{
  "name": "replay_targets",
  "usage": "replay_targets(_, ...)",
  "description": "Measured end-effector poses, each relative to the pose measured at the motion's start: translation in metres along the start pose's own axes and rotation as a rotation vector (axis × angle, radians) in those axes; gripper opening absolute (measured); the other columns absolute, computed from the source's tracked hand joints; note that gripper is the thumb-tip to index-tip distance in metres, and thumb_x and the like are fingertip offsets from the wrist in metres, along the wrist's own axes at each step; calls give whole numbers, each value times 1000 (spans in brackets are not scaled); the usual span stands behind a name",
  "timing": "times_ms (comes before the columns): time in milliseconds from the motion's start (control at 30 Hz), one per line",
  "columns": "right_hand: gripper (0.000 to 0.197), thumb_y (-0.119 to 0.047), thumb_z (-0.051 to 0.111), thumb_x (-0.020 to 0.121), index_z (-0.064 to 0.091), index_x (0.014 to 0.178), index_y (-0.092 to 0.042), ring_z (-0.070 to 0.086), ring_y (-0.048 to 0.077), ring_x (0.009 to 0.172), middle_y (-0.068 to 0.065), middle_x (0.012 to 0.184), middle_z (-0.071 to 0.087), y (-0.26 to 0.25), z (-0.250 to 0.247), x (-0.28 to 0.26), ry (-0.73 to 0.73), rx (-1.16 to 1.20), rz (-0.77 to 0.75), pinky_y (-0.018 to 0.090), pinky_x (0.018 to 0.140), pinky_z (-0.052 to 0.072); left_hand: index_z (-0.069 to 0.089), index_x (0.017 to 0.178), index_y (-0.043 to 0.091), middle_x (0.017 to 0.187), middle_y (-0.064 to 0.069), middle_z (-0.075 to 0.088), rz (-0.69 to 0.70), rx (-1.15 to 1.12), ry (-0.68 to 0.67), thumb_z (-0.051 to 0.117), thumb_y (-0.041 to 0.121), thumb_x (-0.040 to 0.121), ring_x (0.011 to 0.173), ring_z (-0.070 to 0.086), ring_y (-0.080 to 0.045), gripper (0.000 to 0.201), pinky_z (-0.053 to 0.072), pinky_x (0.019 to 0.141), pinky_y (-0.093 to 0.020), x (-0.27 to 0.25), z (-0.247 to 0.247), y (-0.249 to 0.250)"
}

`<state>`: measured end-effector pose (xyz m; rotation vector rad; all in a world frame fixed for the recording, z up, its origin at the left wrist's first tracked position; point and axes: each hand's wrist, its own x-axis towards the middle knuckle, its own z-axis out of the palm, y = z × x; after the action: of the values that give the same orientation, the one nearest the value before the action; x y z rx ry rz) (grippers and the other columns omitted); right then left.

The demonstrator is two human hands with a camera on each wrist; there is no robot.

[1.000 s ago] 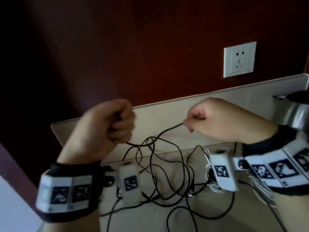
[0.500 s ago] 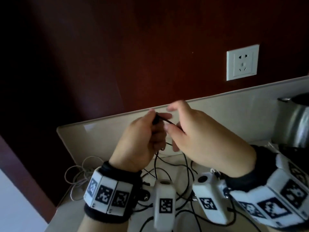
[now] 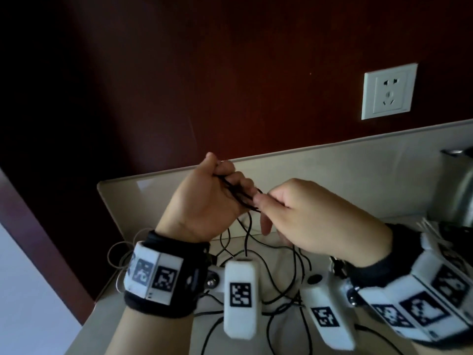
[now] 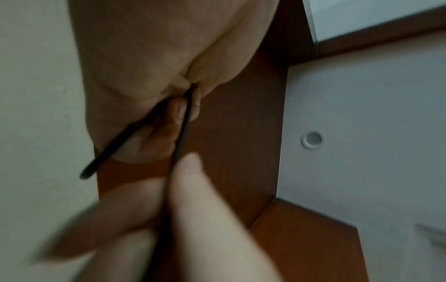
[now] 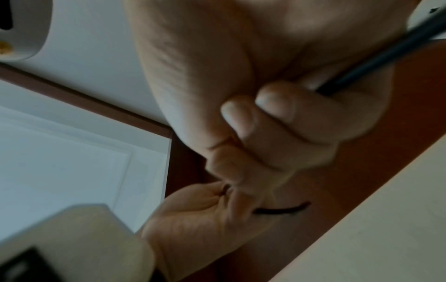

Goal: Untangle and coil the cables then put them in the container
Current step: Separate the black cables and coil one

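Above the counter (image 3: 332,160), both my hands are raised and meet in front of the dark red wall. My left hand (image 3: 204,206) has its fingers curled round several turns of the thin black cable (image 3: 238,198), which cross its palm side; the thumb points up. My right hand (image 3: 314,221) pinches the same cable at its fingertips, touching the left fingers. In the left wrist view a strand runs taut between the two hands, and a short end sticks out beside the right hand (image 4: 149,63). In the right wrist view the right fingers (image 5: 277,122) are curled tight, a strand passing through them. The rest of the black cable hangs down from both hands onto the counter in loose tangled loops. A white cable (image 3: 120,254) lies near the counter's left end. A wall socket (image 3: 389,92) sits up right; a metal kettle (image 3: 460,196) stands at the right edge.
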<state>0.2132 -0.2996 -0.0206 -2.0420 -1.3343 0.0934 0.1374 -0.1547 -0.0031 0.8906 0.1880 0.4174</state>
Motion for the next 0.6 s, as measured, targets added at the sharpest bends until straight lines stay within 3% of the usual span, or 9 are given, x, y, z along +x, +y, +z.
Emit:
replay_targets(100,50,-45,37,104,73,81,-19,36,20,48,4,56,43,0,-6,1,-197,62,33,32,51,32,35,65,18,58,1,48,-10,-165,-42,26,48,105,59,56,-13,50,55,67,-27,-2,-9,11)
replay_targets(167,50,-45,36,104,75,84,-22,33,20,54,5,60,39,2,-12,1,-293,125,58,32,58,33,36,65,19,57,7,39,-84,-264,-120,27,50,104,48,39,-5,51,40,50,-19,-1,-16,15)
replay_targets(200,49,-45,36,104,76,85,-23,33,20,56,3,61,39,5,-15,2,-348,133,76,34,61,34,37,63,19,57,9,31,-107,-293,-145,27,51,103,45,26,-5,52,30,43,-19,0,-20,18)
replay_targets(267,47,-47,38,102,76,83,-26,34,16,52,-5,56,39,13,-25,1,-433,76,129,33,63,34,38,59,19,58,10,20,-100,-283,-158,28,51,103,44,15,-6,55,20,38,-23,1,-30,25)
replay_targets(367,44,-47,43,100,75,78,-26,28,13,47,-9,51,33,25,-44,1,-444,57,175,30,58,32,38,58,20,57,10,17,-39,-147,-153,27,48,95,44,12,-7,49,15,39,-24,-4,-40,36)
replay_targets(433,42,-33,44,102,76,79,-20,25,13,47,-5,51,31,32,-54,1,-440,144,185,26,54,31,38,62,19,57,7,21,-101,-103,-267,27,38,91,44,16,-10,36,19,42,-27,-5,-44,39)
replay_targets(533,37,-21,46,103,77,81,-18,34,8,45,-3,50,44,38,-60,1,-376,138,184,13,51,35,36,71,19,62,3,28,-206,-27,-435,28,32,95,50,25,-14,28,22,50,-30,-7,-42,37)
replay_targets(600,30,-29,55,99,76,78,-24,43,6,45,-4,52,59,36,-59,0,-287,21,173,16,58,40,40,73,19,63,3,29,-224,37,-495,32,31,99,52,25,-13,30,21,51,-29,-7,-41,35)
